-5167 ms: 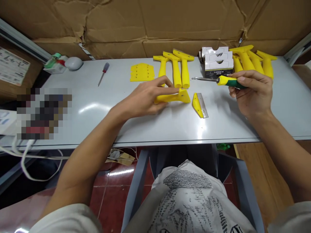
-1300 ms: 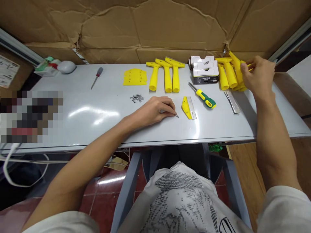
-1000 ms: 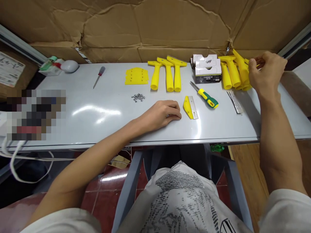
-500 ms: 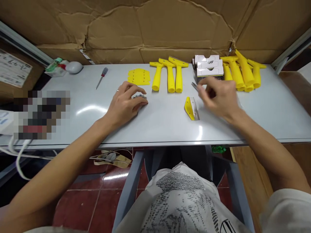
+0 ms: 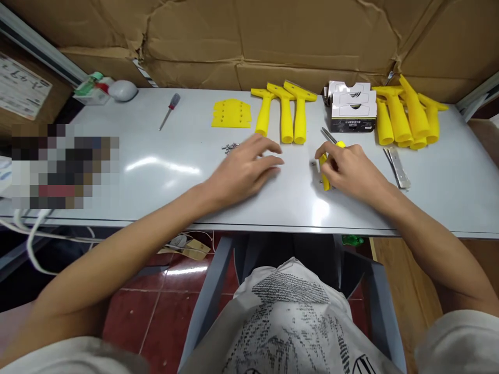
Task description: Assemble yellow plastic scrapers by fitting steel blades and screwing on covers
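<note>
My right hand (image 5: 346,169) has its fingers closed on a small yellow scraper plate (image 5: 325,174), tilted up off the table and partly hidden by the fingers. Small metal specks, likely screws, show at its left side. Just beyond these fingers is a narrow metal piece (image 5: 329,135), its kind not clear. To the left, my left hand (image 5: 249,169) hovers low over the table, fingers apart and curved, nothing in them. A little pile of screws (image 5: 230,148) lies behind that hand. Metal blades (image 5: 398,169) rest to the right of my right hand.
Along the back are flat yellow plates (image 5: 232,113), three yellow scrapers (image 5: 286,117), black-and-white boxes (image 5: 353,111) and a heap of yellow scraper handles (image 5: 405,117). A screwdriver (image 5: 170,110) and a white mouse (image 5: 122,91) lie left. Cardboard (image 5: 195,47) walls the rear.
My left hand has shifted right, off the screws, which now show. My right hand has come down and taken hold of the yellow plate that lay on the table. More boxes and blades are visible.
</note>
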The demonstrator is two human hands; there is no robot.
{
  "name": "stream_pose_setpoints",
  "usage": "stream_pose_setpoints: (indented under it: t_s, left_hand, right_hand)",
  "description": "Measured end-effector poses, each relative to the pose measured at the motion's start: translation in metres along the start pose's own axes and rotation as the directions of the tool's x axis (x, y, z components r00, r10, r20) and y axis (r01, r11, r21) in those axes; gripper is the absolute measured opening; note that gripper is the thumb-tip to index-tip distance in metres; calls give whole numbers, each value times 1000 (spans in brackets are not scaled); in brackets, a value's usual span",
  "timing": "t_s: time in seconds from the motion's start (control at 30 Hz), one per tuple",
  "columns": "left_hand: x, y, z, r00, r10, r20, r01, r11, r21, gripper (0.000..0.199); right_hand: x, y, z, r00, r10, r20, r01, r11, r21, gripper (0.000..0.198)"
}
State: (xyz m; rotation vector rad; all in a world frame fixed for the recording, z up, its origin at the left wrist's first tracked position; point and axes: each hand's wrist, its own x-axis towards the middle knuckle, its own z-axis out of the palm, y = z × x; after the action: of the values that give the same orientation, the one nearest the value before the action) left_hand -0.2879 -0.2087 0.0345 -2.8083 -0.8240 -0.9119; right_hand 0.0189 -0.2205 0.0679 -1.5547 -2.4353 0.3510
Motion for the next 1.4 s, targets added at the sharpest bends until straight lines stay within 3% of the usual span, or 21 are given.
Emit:
stream_pose_setpoints:
  t_s: [0.1,0.2,0.3,0.37,0.53,0.63,0.77,0.97,1.1,1.27,1.4]
  left_hand:
    - [26,28,24,995,41,95,-31,994,-102,21]
    - [45,49,46,988,59,144,-46,995,-90,25]
    - [52,59,55,982,67,177,-62,997,-36,17]
    - [48,60,53,979,63,193,-60,998,-21,21]
    - [15,42,25,988,26,149,-16,998,-66,33]
    - [-10,19,4,993,-82,86,90,992,-92,33]
    - [-32,-16,-13,974,-225,-10,224,973,-50,29]
    - [-44,-56,-27,939,-329,-98,324,944,-63,12]
    - [-57,-75,-33,937,-349,-25,345,933,-105,40]
    - [-60,-79,-37,922,-381,72,387,905,-175,56]
    - [-37,-53,-38,929,-371,18,364,899,-244,66]
  right_hand:
    - [-4,4,1,996,19,-87,-15,999,48,27]
    - [-8,9,0,961,33,-273,-16,998,64,24]
    - [-11,13,0,895,27,-446,5,997,72,25]
    - [-12,15,-1,876,25,-481,17,996,83,26]
    - [-12,14,3,900,39,-435,9,994,108,25]
    - [-11,11,4,920,37,-391,9,993,115,24]
    - [-12,6,4,944,24,-330,13,994,109,28]
    - [-13,0,3,938,30,-345,4,995,97,29]
    - [-12,-1,4,944,4,-330,47,988,147,27]
    - [-12,-1,4,961,19,-276,79,937,341,29]
    - [-11,1,5,987,59,-153,51,776,628,52]
